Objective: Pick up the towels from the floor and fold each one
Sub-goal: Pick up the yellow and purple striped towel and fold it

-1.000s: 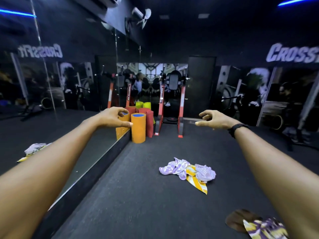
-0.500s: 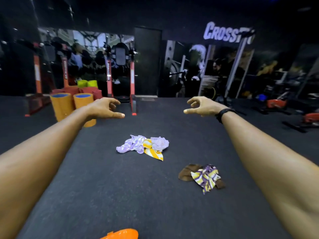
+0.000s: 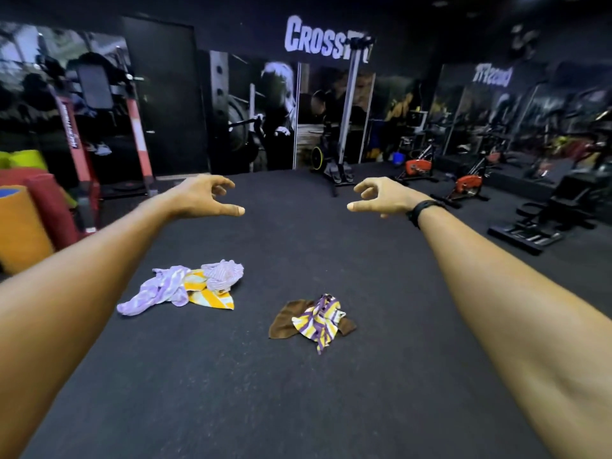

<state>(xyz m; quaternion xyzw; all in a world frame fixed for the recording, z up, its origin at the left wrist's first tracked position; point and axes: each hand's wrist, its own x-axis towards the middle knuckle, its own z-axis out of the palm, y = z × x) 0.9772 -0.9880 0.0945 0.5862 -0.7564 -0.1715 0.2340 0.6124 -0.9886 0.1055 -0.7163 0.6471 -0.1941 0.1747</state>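
I see my left hand (image 3: 202, 198) and right hand (image 3: 384, 197) stretched out above the floor (image 3: 298, 392), fingers loosely curled and holding nothing, well apart from each other; a black band (image 3: 424, 208) circles the right wrist; on the dark, grainy rubber floor lie two crumpled heaps, a lilac striped towel (image 3: 155, 289) bunched against a yellow striped towel (image 3: 208, 293), and nearby a purple-and-yellow striped towel (image 3: 318, 321) on a brown towel (image 3: 284, 319); orange and red foam rollers (image 3: 23, 226) stand at left, exercise bikes (image 3: 467, 185) at right.
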